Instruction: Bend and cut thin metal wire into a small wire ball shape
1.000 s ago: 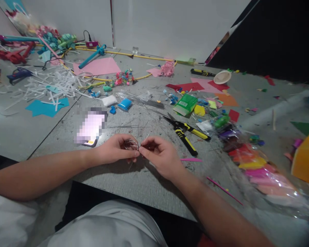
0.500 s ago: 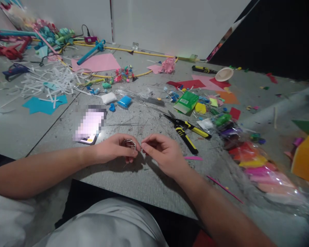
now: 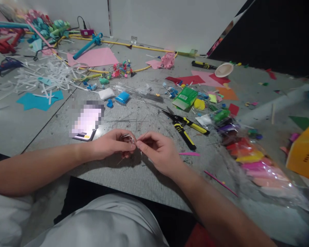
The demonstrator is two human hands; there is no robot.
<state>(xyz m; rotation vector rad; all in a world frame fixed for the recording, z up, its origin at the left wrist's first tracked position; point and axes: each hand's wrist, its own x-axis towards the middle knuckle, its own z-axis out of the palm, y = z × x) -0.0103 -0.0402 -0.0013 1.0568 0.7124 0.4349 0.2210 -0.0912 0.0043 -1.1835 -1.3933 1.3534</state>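
Note:
My left hand [image 3: 119, 143] is closed around a thin bent wire [image 3: 128, 138] that curls in loops between thumb and fingers, with a fine end poking out below. Fingertips of my right hand [image 3: 154, 147] are pinched together against the left fingertips, at the edge of the wire; whatever sits in that pinch is too small to make out. A phone [image 3: 87, 122] lies beyond my left wrist. Pliers with black and yellow handles [image 3: 184, 128] rest past my right hand, jaws towards the left. Loose straight wires [image 3: 126, 120] are on the table just beyond both hands.
White paper strips [image 3: 51, 73] and blue paper [image 3: 41, 100] are at the left. White and blue clay packets [image 3: 122, 97] and a green packet [image 3: 184, 97] lie further back. Coloured clay bags [image 3: 262, 168] cover the right side, near a yellow box [image 3: 305, 154]. A pink stick [image 3: 220, 183] lies nearby.
The view has shifted slightly, so the scene sits a little further left and up. Both hands stay together at the wire, and the right fingertips are still pinched.

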